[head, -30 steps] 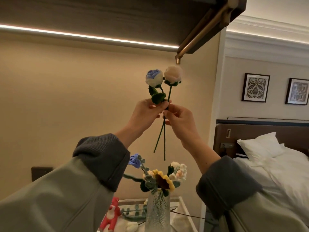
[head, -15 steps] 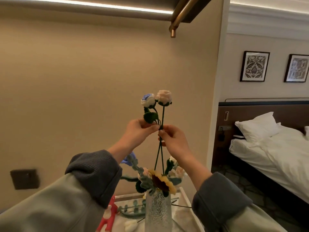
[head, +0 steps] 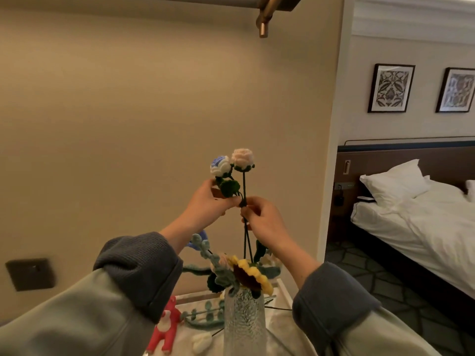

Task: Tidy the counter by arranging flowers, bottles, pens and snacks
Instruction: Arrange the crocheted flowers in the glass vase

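Two crochet flowers are held upright above the vase: a blue-and-white rose (head: 220, 165) and a pale pink rose (head: 242, 158), their dark green stems running down together. My left hand (head: 209, 205) pinches the stems just under the blue rose's leaf. My right hand (head: 264, 219) grips the same stems slightly lower. The stem ends reach down among the blooms in the ribbed glass vase (head: 244, 322), which holds a sunflower (head: 250, 274) and other crochet flowers. The stem tips are hidden behind the sunflower.
The vase stands on a pale marble counter (head: 284, 319). A red toy figure (head: 165, 327) and a green leafy crochet sprig (head: 205, 316) lie to its left. A brass rail (head: 264, 24) hangs overhead. A wall switch (head: 30, 274) is at left; a bed (head: 424, 222) is at right.
Both hands have lowered the two roses from high near the rail down toward the vase, so the stems now reach into the bouquet. The view has tilted downward.
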Demonstrator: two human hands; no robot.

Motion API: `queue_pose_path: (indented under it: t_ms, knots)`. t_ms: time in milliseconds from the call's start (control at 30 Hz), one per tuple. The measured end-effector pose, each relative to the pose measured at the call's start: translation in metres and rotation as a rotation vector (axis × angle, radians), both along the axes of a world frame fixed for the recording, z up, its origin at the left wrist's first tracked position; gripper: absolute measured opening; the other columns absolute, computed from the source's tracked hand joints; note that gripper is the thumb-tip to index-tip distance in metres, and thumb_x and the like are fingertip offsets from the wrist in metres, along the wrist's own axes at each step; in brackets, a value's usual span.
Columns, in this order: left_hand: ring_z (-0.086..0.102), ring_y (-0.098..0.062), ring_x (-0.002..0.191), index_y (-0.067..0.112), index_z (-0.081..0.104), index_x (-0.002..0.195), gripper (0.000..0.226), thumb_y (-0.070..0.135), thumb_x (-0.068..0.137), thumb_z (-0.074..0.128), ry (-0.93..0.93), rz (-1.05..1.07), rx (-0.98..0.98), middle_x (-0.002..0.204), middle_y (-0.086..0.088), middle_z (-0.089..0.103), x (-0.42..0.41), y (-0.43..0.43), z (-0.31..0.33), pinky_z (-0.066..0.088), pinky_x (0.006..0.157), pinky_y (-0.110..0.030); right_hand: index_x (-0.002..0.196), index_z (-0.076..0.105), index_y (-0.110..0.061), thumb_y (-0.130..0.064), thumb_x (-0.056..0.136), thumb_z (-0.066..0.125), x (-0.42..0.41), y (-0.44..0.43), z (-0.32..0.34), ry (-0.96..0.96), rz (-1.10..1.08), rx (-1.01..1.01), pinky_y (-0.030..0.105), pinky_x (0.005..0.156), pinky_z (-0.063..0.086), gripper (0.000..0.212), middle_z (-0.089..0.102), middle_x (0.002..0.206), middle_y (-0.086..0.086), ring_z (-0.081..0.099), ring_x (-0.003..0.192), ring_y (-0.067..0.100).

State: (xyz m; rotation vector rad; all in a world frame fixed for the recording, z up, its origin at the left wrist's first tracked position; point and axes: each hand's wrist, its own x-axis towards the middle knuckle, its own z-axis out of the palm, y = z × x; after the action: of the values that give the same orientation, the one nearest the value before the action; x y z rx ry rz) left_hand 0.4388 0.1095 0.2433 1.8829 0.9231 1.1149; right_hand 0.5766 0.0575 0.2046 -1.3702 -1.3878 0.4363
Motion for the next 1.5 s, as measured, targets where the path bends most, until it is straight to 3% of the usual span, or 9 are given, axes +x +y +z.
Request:
queue_pose_path:
  t_ms: [133,300,600,833,967,1100,1200,1367,1500]
  knots:
    - [0.053,-0.011,0.109,0.030,0.018,0.147,0.093,0.026,0.076,0.079,-0.072,-0.014,-0.004,0.122,0.008,0.042,-0.002,-0.001,0.000,0.049,0.086,-0.020,0.095,0.062,-0.031,-0.014,0.096,0.049,-0.003,0.002,-0.018,-0.080,-0.009,-0.159,0.038,0.080,0.058,0.021,0.066,0.087,-0.005,0.065,0.081,0.012]
    - [0.057,-0.003,0.101,0.025,0.053,0.129,0.039,0.019,0.091,0.060,0.179,-0.039,0.113,0.125,0.000,0.059,-0.004,-0.009,0.004,0.044,0.081,-0.013,0.091,0.055,-0.024,-0.010,0.090,0.054,-0.001,0.001,-0.027,-0.233,-0.047,-0.305,0.046,0.076,0.059,0.014,0.067,0.087,0.005,0.068,0.080,0.021]
    - [0.058,-0.012,0.107,0.020,0.057,0.130,0.035,0.019,0.096,0.052,0.441,-0.095,0.025,0.128,-0.001,0.061,-0.014,-0.023,0.004,0.045,0.092,-0.025,0.088,0.046,-0.025,-0.006,0.088,0.061,0.003,-0.009,-0.021,-0.195,-0.079,-0.400,0.044,0.073,0.061,0.024,0.065,0.096,0.013,0.070,0.083,0.026]
    - [0.057,-0.011,0.108,0.022,0.063,0.117,0.024,0.017,0.097,0.050,0.177,-0.022,0.022,0.117,0.002,0.065,-0.026,-0.039,0.010,0.042,0.091,-0.024,0.117,0.052,-0.013,-0.010,0.087,0.057,0.002,-0.026,-0.011,-0.018,-0.022,-0.399,0.031,0.062,0.057,0.031,0.060,0.094,0.006,0.062,0.082,0.019]
    - [0.063,-0.022,0.105,0.018,0.065,0.105,0.022,0.016,0.100,0.044,-0.169,0.017,-0.014,0.103,-0.003,0.069,-0.039,-0.055,0.006,0.048,0.093,-0.034,0.137,0.040,-0.014,-0.011,0.091,0.054,0.002,-0.039,-0.011,0.050,-0.032,-0.363,0.044,0.085,0.058,0.049,0.057,0.104,0.004,0.061,0.093,0.021]
    - [0.065,-0.019,0.097,0.016,0.063,0.105,0.020,0.012,0.098,0.045,-0.454,0.126,0.104,0.098,-0.004,0.067,-0.049,-0.077,-0.024,0.053,0.087,-0.031,0.122,0.054,-0.021,-0.017,0.094,0.055,0.001,-0.061,-0.025,0.065,-0.081,-0.168,0.046,0.092,0.054,0.029,0.061,0.120,0.001,0.060,0.106,0.019]
    - [0.062,-0.015,0.086,0.020,0.061,0.102,0.021,0.006,0.094,0.047,-0.604,0.255,0.175,0.093,-0.001,0.064,-0.051,-0.098,-0.064,0.053,0.076,-0.025,0.098,0.060,-0.028,-0.012,0.094,0.051,-0.004,-0.084,-0.044,0.197,-0.170,0.103,0.030,0.070,0.057,0.018,0.067,0.100,-0.004,0.066,0.089,0.011]
    - [0.053,-0.013,0.071,0.021,0.059,0.093,0.017,0.007,0.094,0.049,-0.523,0.251,-0.002,0.083,-0.005,0.058,-0.044,-0.122,-0.139,0.046,0.064,-0.027,0.081,0.059,-0.019,-0.001,0.091,0.043,-0.008,-0.111,-0.089,0.381,-0.321,0.199,0.030,0.059,0.045,0.026,0.061,0.077,0.004,0.055,0.068,0.018]
    - [0.061,-0.016,0.088,0.021,0.058,0.108,0.022,0.007,0.095,0.047,-0.163,0.146,-0.320,0.104,-0.001,0.064,-0.032,-0.117,-0.177,0.051,0.069,-0.025,0.091,0.060,-0.017,-0.005,0.094,0.043,0.000,-0.108,-0.119,0.332,-0.295,-0.101,0.030,0.066,0.044,0.020,0.062,0.087,0.005,0.056,0.078,0.020]
